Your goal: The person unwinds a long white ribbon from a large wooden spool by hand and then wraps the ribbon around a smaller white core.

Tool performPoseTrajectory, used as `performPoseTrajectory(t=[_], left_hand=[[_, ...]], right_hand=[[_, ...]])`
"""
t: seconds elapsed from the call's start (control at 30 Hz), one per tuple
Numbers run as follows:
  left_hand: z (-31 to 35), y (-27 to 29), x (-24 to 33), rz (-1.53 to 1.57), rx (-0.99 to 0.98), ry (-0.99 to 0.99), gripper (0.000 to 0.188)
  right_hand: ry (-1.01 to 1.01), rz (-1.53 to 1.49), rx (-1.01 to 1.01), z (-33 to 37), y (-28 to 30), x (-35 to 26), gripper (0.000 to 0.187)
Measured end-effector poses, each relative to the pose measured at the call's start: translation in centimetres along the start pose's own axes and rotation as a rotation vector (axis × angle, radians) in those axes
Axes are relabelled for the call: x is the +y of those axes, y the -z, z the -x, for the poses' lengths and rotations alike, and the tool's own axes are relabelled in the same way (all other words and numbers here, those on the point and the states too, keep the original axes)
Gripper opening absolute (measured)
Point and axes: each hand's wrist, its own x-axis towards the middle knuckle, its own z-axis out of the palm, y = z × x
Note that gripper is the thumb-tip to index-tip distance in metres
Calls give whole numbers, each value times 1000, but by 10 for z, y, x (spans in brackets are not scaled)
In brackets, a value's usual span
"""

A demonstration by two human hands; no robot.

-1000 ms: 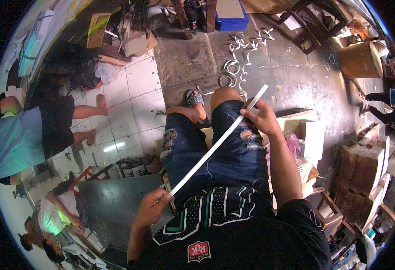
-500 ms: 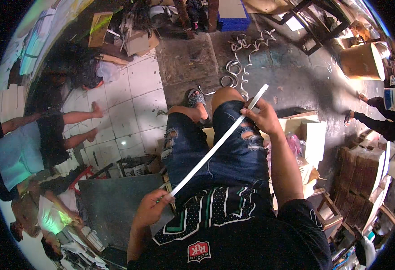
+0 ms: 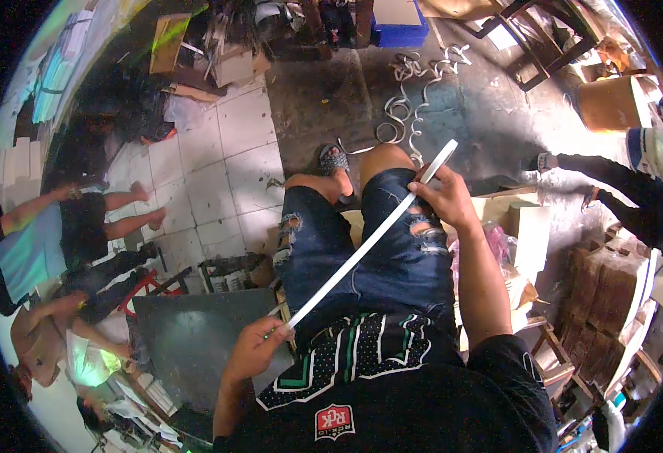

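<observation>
A narrow white strip (image 3: 355,257) runs taut and slanting across my lap, from low left to upper right. My left hand (image 3: 259,344) pinches its lower end near my waist. Up by the knee, my right hand (image 3: 445,195) grips the strip between thumb and fingers, and a short looped piece sticks out past them. Beyond my knees, more white strip lies in loose curls (image 3: 394,121) on the dark floor. Whether those curls join the held strip is hidden behind my right knee.
A dark board (image 3: 195,332) stands to my left. Several people are nearby on the left, and a person in dark trousers (image 3: 622,177) is at the right. Wrapped brown stacks (image 3: 603,291) sit at the right, a blue box (image 3: 399,34) at the far side, and a wooden frame (image 3: 535,45) at far right.
The person on the right has stepped further into view. People on the left have shifted their arms and legs. My hands hold the strip almost unchanged.
</observation>
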Motion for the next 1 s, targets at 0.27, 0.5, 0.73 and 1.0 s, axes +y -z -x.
performPoseTrajectory(t=[0.27,0.5,0.73,1.0], left_hand=[[-70,-13,16,85,-59,-104,30],[-165,-31,42,86,-102,-326,27],[-94,14,-5,-6,-72,-207,25],[5,28,-57,-50,-9,215,26]], right_hand=[[-62,-274,104,-28,2,50,24],[-295,250,186,-57,0,102,41],[-70,247,227,-10,25,27,35],[345,498,212,35,-29,-52,22]])
